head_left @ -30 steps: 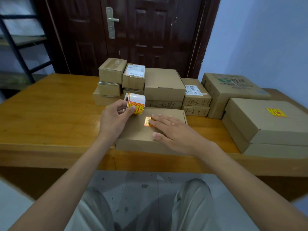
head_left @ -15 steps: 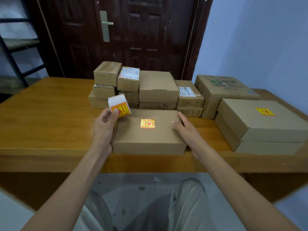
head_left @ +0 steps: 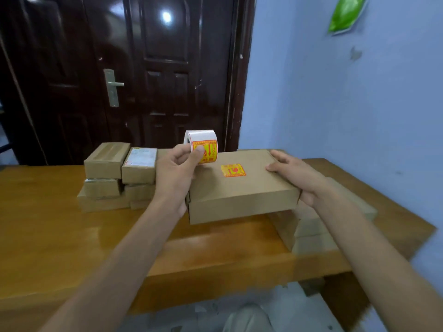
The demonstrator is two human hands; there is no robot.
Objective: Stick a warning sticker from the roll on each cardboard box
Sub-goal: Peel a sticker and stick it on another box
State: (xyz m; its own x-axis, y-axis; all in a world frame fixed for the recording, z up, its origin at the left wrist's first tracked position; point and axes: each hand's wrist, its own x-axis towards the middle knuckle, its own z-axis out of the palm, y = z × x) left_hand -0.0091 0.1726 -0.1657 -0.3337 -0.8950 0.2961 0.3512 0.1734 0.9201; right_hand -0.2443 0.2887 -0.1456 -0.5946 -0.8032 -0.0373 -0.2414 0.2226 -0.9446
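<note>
A flat cardboard box [head_left: 242,195] with a yellow-and-red warning sticker [head_left: 233,170] on its lid is lifted off the wooden table [head_left: 60,236], held between both hands. My right hand [head_left: 293,173] grips its right side. My left hand [head_left: 176,171] pinches the sticker roll [head_left: 202,146] between thumb and fingers above the box's left edge, with its heel against the box's left side.
A pile of small cardboard boxes [head_left: 112,178] stands on the table to the left. Larger stacked boxes [head_left: 309,226] sit on the right, under my right forearm. A dark wooden door [head_left: 143,75] and a blue wall [head_left: 335,92] are behind.
The box with the sticker has been picked up off the table and carried to the right, over the right-hand stack. My left hand kept the roll and my view swung upward and right.
</note>
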